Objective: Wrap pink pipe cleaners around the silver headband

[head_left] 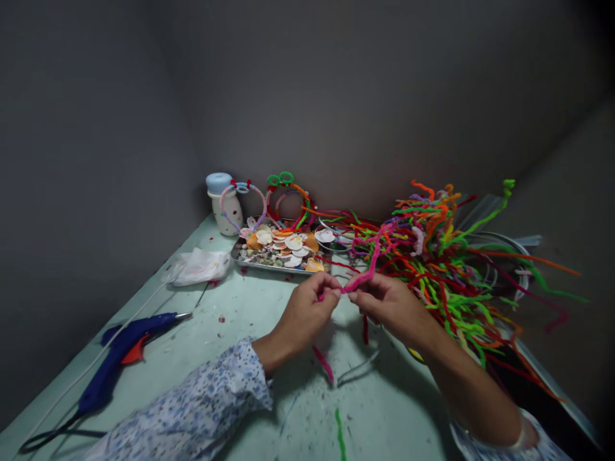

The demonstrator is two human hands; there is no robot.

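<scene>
A bright pink pipe cleaner (373, 262) runs between my two hands above the middle of the table. My left hand (310, 310) pinches it near its middle, fingers closed. Just to the right, my right hand (391, 307) also pinches it, and one length of the pink stem rises past these fingers toward the back. The fingertips of both hands are close together. Below my left hand, a short pink piece (323, 365) slants downward; whether it joins the held stem is hidden. A grey piece (358, 369) and a green piece (340, 435) lie nearer me.
A blue glue gun (125, 352) with its cord lies at left. Behind it are a plastic packet (199, 267) and a white jar (225, 211). A metal tray (278, 267) holds shells, with fuzzy headbands (243, 189) behind. A large heap of coloured pipe cleaners (432, 256) covers the right side.
</scene>
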